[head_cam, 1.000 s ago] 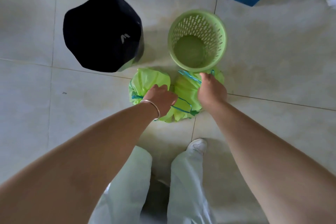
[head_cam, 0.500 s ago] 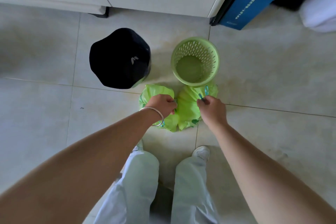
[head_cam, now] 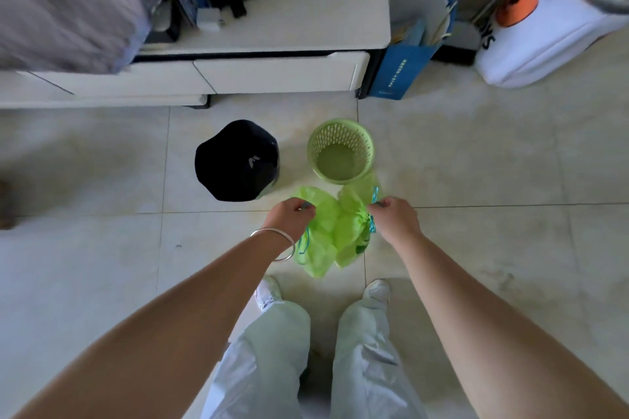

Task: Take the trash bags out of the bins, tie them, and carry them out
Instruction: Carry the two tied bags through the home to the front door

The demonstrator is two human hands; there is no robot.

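Two tied light-green trash bags with blue drawstrings hang side by side above the tiled floor. My left hand (head_cam: 289, 218), with a silver bangle on its wrist, is shut on the top of the left bag (head_cam: 318, 235). The top of the right bag (head_cam: 350, 224) is gripped by my right hand (head_cam: 394, 218). Just beyond them stands a green perforated bin (head_cam: 340, 150) with nothing inside. To its left is a second bin, with a black hat (head_cam: 238, 160) over its top.
A low white cabinet (head_cam: 272, 71) runs along the far side, with clutter and a grey cloth on it. A blue paper bag (head_cam: 405, 68) and a white bag (head_cam: 544, 20) stand at the far right. My feet in white shoes (head_cam: 376, 292) are below the bags.
I have straightened up, so both hands rose and lifted the two green bags off the floor. More of the cabinet and room came into view.
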